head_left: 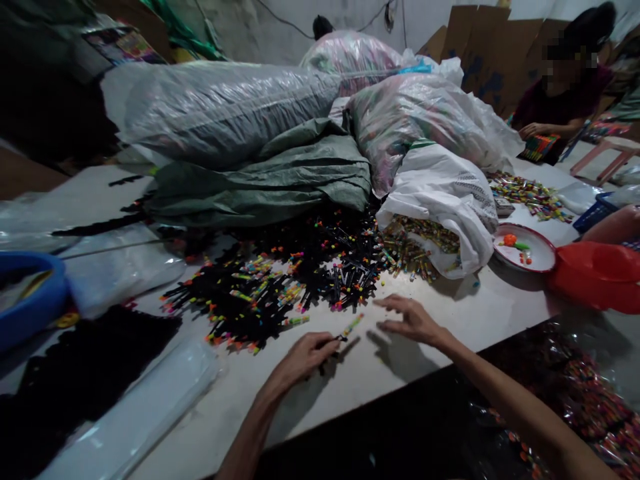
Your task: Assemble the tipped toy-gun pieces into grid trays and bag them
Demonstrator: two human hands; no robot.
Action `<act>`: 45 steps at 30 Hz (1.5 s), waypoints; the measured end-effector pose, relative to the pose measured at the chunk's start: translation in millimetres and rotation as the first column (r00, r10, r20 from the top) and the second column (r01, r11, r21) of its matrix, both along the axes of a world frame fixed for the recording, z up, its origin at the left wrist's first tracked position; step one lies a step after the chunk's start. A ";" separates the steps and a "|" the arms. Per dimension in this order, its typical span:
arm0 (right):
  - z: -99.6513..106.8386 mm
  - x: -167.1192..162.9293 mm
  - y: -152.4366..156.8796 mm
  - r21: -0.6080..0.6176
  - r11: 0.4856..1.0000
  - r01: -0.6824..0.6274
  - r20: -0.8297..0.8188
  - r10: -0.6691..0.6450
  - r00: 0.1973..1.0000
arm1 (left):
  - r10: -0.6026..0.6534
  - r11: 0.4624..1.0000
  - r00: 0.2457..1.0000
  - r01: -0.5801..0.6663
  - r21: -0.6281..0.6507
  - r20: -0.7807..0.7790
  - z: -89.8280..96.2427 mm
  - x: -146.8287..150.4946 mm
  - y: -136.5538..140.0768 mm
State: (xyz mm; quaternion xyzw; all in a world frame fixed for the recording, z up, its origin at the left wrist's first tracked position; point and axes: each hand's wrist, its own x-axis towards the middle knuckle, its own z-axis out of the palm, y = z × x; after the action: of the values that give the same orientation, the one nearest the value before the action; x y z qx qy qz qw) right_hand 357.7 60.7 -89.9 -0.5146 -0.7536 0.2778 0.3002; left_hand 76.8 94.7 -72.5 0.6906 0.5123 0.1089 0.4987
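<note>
My left hand (309, 355) is closed, with thumb and fingers pinching a slim pen-like stick (354, 324). The stick has a bright yellow-green patterned barrel, and its dark end lies at my fingertips. To the right of it, my right hand (409, 320) hovers over the white table (400, 393), fingers apart and holding nothing. Just beyond both hands spreads a pile of black pieces (265, 287) mixed with colourful patterned sticks and orange, pink and yellow tips. A single patterned stick (299, 321) lies at the near edge of this pile.
Large stuffed plastic bags (225, 110) and a dark green sack (270, 177) stand behind the pile. A white sack (440, 193) spills small sticks. Right: a red-rimmed dish (543, 257), a red container (595, 273), a person (565, 100). Left: a blue basin (55, 300), plastic sleeves (145, 407).
</note>
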 end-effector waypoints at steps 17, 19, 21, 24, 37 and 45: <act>-8.6 53.5 59.5 -0.109 0.924 0.367 0.661 -0.208 0.721 | 0.051 0.529 0.864 0.403 0.747 -0.502 -59.5 104.7 41.1; -8.1 47.3 59.8 -0.115 0.923 0.368 0.659 -0.207 0.724 | -0.002 0.488 0.847 0.465 0.739 -0.531 -56.7 100.6 39.4; -6.3 41.3 61.5 -0.126 0.929 0.347 0.649 -0.187 0.737 | -0.030 0.450 0.828 0.511 0.732 -0.559 -51.3 99.0 37.2; -2.1 36.0 62.8 -0.135 0.949 0.286 0.627 -0.141 0.766 | -0.037 0.423 0.849 0.492 0.761 -0.528 -38.4 97.5 31.8; 13.6 -7.7 9.6 -0.078 0.995 -0.056 -0.182 0.041 0.982 | -0.108 0.454 0.923 0.376 0.808 -0.368 -9.9 75.1 -0.9; 22.4 -11.0 3.8 -0.049 0.994 -0.096 -0.164 0.087 0.983 | -0.134 0.486 0.905 0.415 0.769 -0.403 -7.7 72.4 -11.8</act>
State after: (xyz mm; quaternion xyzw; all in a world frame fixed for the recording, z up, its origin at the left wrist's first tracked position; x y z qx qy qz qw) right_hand 346.7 64.5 -67.5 -0.4634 -0.7415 0.3533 0.3326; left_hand 149.2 82.9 -80.2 0.9250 0.3443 0.1572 0.0347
